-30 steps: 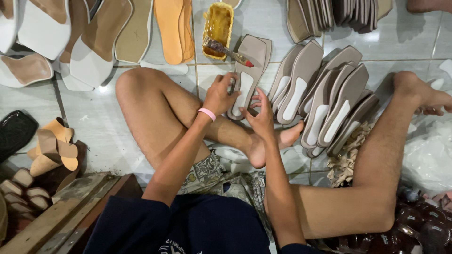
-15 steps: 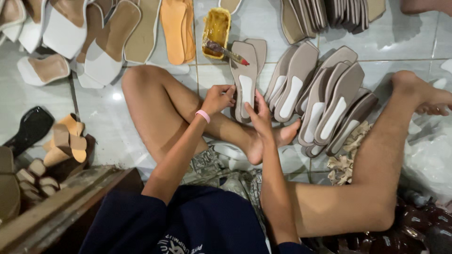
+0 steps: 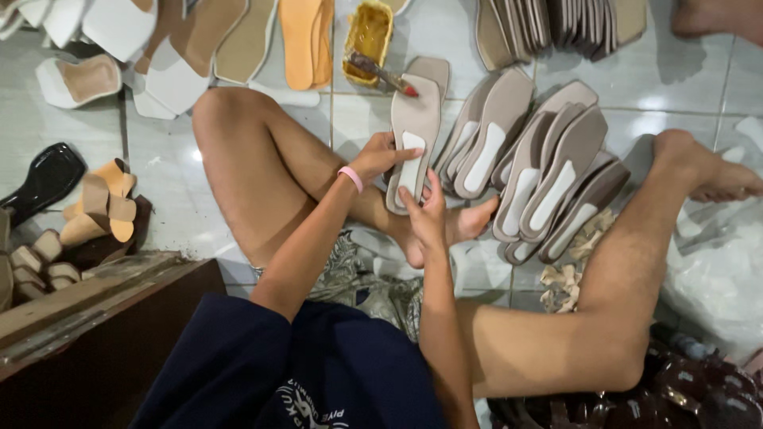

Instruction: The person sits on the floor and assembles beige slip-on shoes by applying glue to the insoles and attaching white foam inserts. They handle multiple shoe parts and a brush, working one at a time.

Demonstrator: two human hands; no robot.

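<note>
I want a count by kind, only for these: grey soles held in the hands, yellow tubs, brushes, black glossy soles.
Grey sole with white pad, held by left hand and right hand: 1
Yellow plastic tub: 1
Brush with red-tipped handle: 1
Black glossy sole: 1
Total: 4

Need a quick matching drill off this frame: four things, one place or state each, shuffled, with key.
Things:
1. grey insole
2. yellow tub
3. black sandal
4. brush

Places or states:
A. lying on the tiles at far left
B. resting across the tub's rim, red tip toward the insoles
C. held between left hand and right hand
D. standing at top centre, beside an orange sole

Pairs: 1-C, 2-D, 3-A, 4-B
</note>
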